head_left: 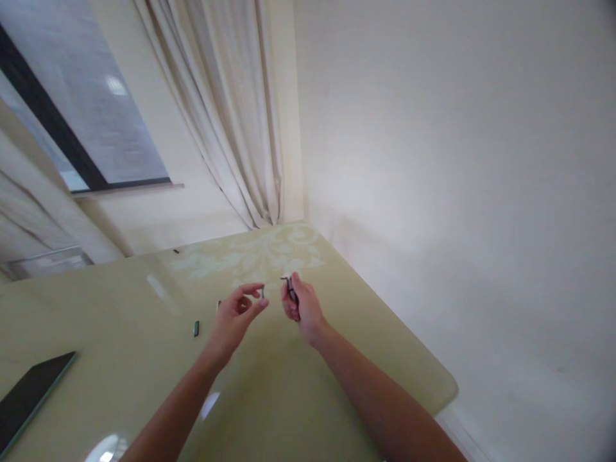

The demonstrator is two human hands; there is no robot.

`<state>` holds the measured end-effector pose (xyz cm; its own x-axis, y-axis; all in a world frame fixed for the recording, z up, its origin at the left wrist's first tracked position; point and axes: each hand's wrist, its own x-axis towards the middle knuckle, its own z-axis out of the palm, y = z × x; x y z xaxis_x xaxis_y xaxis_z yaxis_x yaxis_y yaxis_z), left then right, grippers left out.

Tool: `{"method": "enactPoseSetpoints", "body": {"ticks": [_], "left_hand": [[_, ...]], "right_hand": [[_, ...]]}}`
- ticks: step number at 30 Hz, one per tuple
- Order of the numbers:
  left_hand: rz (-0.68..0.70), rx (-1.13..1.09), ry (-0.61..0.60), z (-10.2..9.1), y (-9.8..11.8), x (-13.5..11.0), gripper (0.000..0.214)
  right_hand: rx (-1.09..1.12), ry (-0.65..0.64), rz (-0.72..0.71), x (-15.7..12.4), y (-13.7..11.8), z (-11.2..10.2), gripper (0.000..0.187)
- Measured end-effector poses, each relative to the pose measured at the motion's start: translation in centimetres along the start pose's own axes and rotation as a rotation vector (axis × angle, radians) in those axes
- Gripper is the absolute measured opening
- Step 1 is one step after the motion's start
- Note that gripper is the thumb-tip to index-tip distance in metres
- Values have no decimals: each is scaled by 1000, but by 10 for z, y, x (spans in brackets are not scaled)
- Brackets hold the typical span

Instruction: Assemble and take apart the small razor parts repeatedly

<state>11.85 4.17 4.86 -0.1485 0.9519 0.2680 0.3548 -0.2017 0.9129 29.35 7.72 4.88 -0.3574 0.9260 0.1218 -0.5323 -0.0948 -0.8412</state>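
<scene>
Above the table, my left hand (239,312) is closed in a pinch. Between thumb and fingertips it has a small, thin, pale bluish piece (262,292), held upright. A short gap to the right, my right hand (303,308) is wrapped round a small dark object (292,293). A thin dark tip sticks out of its top toward the left; the fingers cover most of it, so its kind cannot be told. On the table left of my left hand lies a small dark green rectangular piece (196,328). Another small item (219,305) is partly hidden behind that hand.
The glossy yellow-green table (385,340) has a rounded right corner near the white wall (457,160). A flat black panel (36,398) lies at the left edge. A tiny dark piece (176,251) sits near the back edge, below the curtain (231,115) and window (120,96).
</scene>
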Motion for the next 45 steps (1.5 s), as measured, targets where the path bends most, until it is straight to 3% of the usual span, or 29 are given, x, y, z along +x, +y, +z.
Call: {"method": "enactPoseSetpoints", "body": {"ticks": [2, 4, 8, 11, 13, 16, 18, 21, 24, 26, 28, 30, 33, 39, 45], "left_hand": [[58, 246, -120, 28, 2, 13, 41], [80, 325, -173, 62, 2, 24, 33], [84, 409, -197, 123, -2, 41, 21], [65, 450, -192, 146, -4, 48, 21], [64, 451, -200, 147, -4, 48, 30], [90, 422, -239, 125, -3, 37, 35], [116, 409, -261, 93, -4, 24, 18], [164, 400, -200, 24, -17, 2, 29], [170, 456, 36, -56, -44, -17, 31], [92, 609, 156, -103, -62, -26, 37], [-77, 772, 165, -133, -75, -32, 52], [-202, 861, 103, -146, -81, -35, 63], [-260, 893, 18, -142, -80, -33, 55], [-255, 866, -9, -128, -77, -28, 46], [-201, 860, -61, -125, -80, -23, 44]], "right_hand": [[63, 199, -90, 9, -6, -11, 61], [86, 354, -159, 16, -12, -25, 60], [86, 489, -212, 21, -19, -47, 57], [84, 520, -222, 22, -21, -56, 56], [81, 539, -215, 22, -23, -60, 56], [74, 569, -208, 22, -27, -63, 56], [64, 559, -198, 21, -30, -62, 57], [40, 462, -141, 17, -29, -54, 58], [21, 336, -71, 11, -21, -37, 57], [15, 270, -25, 5, -14, -25, 58], [4, 208, 25, -1, -6, -14, 59], [-11, 158, 66, -7, 1, -6, 59], [-51, 107, 111, -15, 9, 1, 59], [-244, -4, 181, -25, 21, 10, 59], [-305, -27, 211, -29, 28, 15, 57]]}}
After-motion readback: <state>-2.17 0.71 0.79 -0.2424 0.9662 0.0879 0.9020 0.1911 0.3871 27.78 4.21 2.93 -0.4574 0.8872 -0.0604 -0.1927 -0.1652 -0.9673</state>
